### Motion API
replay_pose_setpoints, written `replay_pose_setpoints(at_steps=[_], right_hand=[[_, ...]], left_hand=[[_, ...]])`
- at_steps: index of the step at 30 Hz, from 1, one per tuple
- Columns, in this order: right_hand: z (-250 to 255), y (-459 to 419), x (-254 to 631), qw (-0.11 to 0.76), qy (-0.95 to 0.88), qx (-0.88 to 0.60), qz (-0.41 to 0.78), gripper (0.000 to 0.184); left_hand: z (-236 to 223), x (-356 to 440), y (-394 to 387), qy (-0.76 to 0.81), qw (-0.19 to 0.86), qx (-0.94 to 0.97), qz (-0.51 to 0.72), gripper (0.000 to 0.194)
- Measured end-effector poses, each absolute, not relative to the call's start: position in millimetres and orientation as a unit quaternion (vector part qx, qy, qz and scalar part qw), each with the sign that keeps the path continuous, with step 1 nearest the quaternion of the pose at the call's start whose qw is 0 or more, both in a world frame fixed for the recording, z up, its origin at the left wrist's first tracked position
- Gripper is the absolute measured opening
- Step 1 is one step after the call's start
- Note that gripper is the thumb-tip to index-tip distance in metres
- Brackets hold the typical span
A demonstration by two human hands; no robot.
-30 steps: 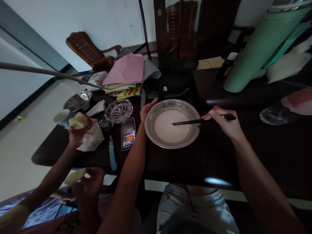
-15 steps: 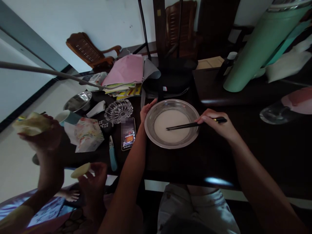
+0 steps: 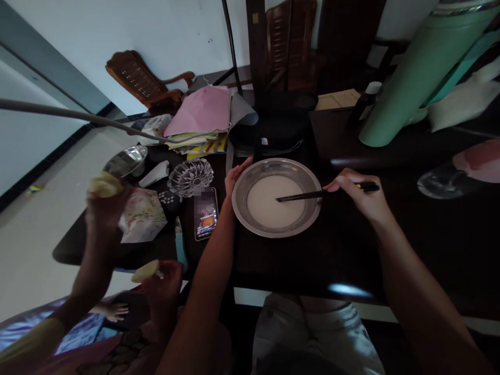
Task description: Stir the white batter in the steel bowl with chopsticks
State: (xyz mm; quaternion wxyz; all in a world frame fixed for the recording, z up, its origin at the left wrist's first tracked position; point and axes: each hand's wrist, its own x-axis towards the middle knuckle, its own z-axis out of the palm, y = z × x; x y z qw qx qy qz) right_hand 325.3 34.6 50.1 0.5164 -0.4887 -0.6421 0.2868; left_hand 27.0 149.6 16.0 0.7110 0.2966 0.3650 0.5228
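A shallow metal bowl (image 3: 239, 208) stands on the dark table in front of me, with a milky white liquid (image 3: 269, 213) in it. My left hand (image 3: 235, 176) holds the bowl by its left rim, fingers pointing forward along the outside. In my right hand (image 3: 355, 191), closed with bent fingers, is a pair of black chopsticks (image 3: 308, 196). They slant over the right rim, and their tips dip into the liquid near its middle. How my left thumb lies is hard to make out.
On the left, another person's hands (image 3: 105, 208) hold pale food pieces. Beside my left arm lie a phone (image 3: 205, 213) and a blue-handled knife (image 3: 180, 245). A glass dish (image 3: 191, 177), tissue pack (image 3: 144, 216) and steel bowl (image 3: 128, 160) stand beyond. A green flask (image 3: 414, 78) rises at right.
My right hand has drawn the chopsticks to the right through the liquid. My left hand keeps its place on the bowl. The other person's hands have moved to the right.
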Motion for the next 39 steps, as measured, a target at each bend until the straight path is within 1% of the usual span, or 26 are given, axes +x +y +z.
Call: replay_pose_setpoints(at_steps=[2, 5, 7, 10, 12, 15, 17, 20, 22, 25, 27, 30, 32, 35, 37, 39], right_hand=[[50.2, 34.6, 324.9, 0.505, -0.647, -0.484, 0.303, 0.032], [50.7, 34.8, 322.9, 0.483, -0.679, -0.462, 0.303, 0.027], [51.4, 34.7, 322.6, 0.496, -0.674, -0.468, 0.284, 0.026], [52.4, 34.1, 323.4, 0.515, -0.645, -0.486, 0.287, 0.032], [53.0, 33.7, 322.4, 0.501, -0.651, -0.48, 0.309, 0.034], [53.5, 33.8, 320.4, 0.478, -0.677, -0.463, 0.313, 0.029], [53.4, 34.1, 321.2, 0.489, -0.672, -0.471, 0.294, 0.027], [52.8, 34.1, 323.8, 0.514, -0.642, -0.492, 0.284, 0.031], [52.6, 33.8, 323.3, 0.505, -0.645, -0.486, 0.304, 0.033], [53.1, 33.7, 320.6, 0.478, -0.676, -0.461, 0.32, 0.029], [53.5, 33.7, 320.7, 0.487, -0.676, -0.464, 0.302, 0.027], [53.5, 33.5, 323.4, 0.519, -0.639, -0.488, 0.291, 0.031], [53.3, 33.3, 323.5, 0.512, -0.636, -0.486, 0.311, 0.033], [53.5, 33.4, 320.6, 0.482, -0.674, -0.459, 0.32, 0.028], [53.6, 33.6, 320.0, 0.488, -0.678, -0.464, 0.297, 0.027], [53.5, 33.7, 321.4, 0.508, -0.655, -0.484, 0.28, 0.03]], left_hand=[[16.0, 26.3, 149.4, 0.362, 0.713, 0.3, 0.52, 0.053], [16.9, 26.2, 148.1, 0.36, 0.714, 0.3, 0.52, 0.053], [17.6, 26.6, 147.4, 0.358, 0.715, 0.295, 0.523, 0.053], [18.1, 27.0, 147.0, 0.357, 0.717, 0.293, 0.522, 0.053], [17.9, 26.5, 147.2, 0.359, 0.717, 0.295, 0.52, 0.053], [16.3, 25.2, 148.1, 0.358, 0.717, 0.297, 0.519, 0.055], [14.6, 24.6, 149.1, 0.354, 0.718, 0.298, 0.52, 0.055], [12.3, 24.3, 150.5, 0.355, 0.717, 0.301, 0.519, 0.055], [11.5, 24.2, 151.1, 0.36, 0.717, 0.301, 0.515, 0.055], [11.6, 24.1, 151.3, 0.361, 0.718, 0.298, 0.516, 0.056], [12.4, 24.2, 150.8, 0.355, 0.719, 0.297, 0.519, 0.056], [14.3, 24.8, 149.4, 0.352, 0.721, 0.296, 0.518, 0.055], [15.7, 25.2, 148.4, 0.354, 0.721, 0.297, 0.516, 0.056], [16.8, 25.3, 147.9, 0.354, 0.72, 0.298, 0.518, 0.056], [16.6, 25.2, 148.2, 0.353, 0.72, 0.298, 0.518, 0.056], [16.0, 24.9, 149.0, 0.353, 0.722, 0.298, 0.515, 0.057]])
